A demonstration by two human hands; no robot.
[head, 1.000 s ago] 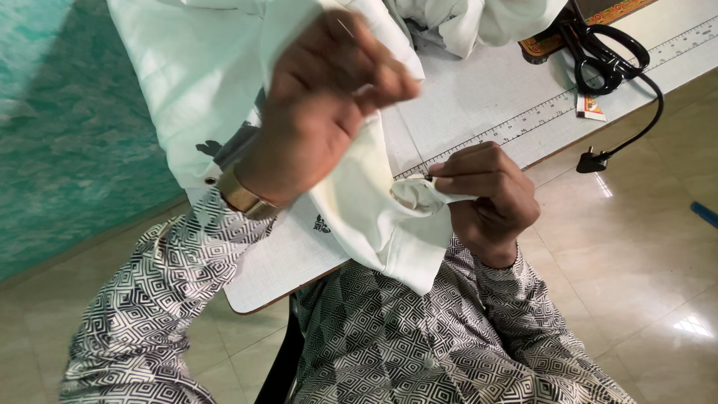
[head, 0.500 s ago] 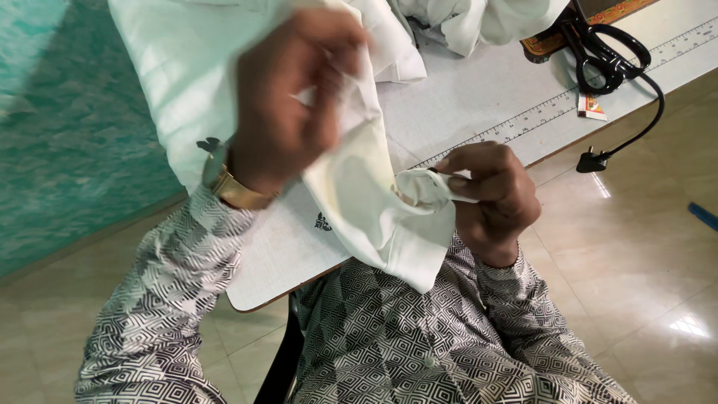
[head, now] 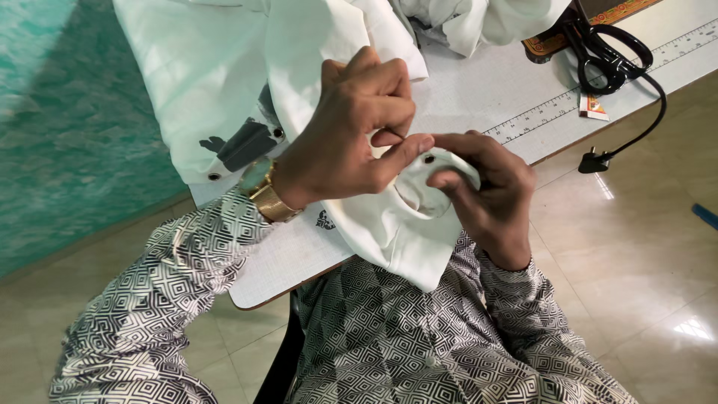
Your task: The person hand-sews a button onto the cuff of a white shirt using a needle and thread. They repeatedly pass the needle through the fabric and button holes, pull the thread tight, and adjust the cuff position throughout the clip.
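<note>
sleeves (head: 161,299): black-white geometric diamond print | wristwatch (head: 263,191): gold band, left wrist

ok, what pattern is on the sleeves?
Black-and-white geometric diamond print on the long shirt sleeves, clearest in the head view.

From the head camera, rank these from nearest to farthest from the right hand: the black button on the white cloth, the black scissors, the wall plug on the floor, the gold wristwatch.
1. Black button, on the white cloth, beside the right hand fingertips.
2. Wall plug, on the floor to its right.
3. Black scissors, up on the table, far right.
4. Gold wristwatch, on the left wrist; roughly as far as the scissors, too close to call.
</note>
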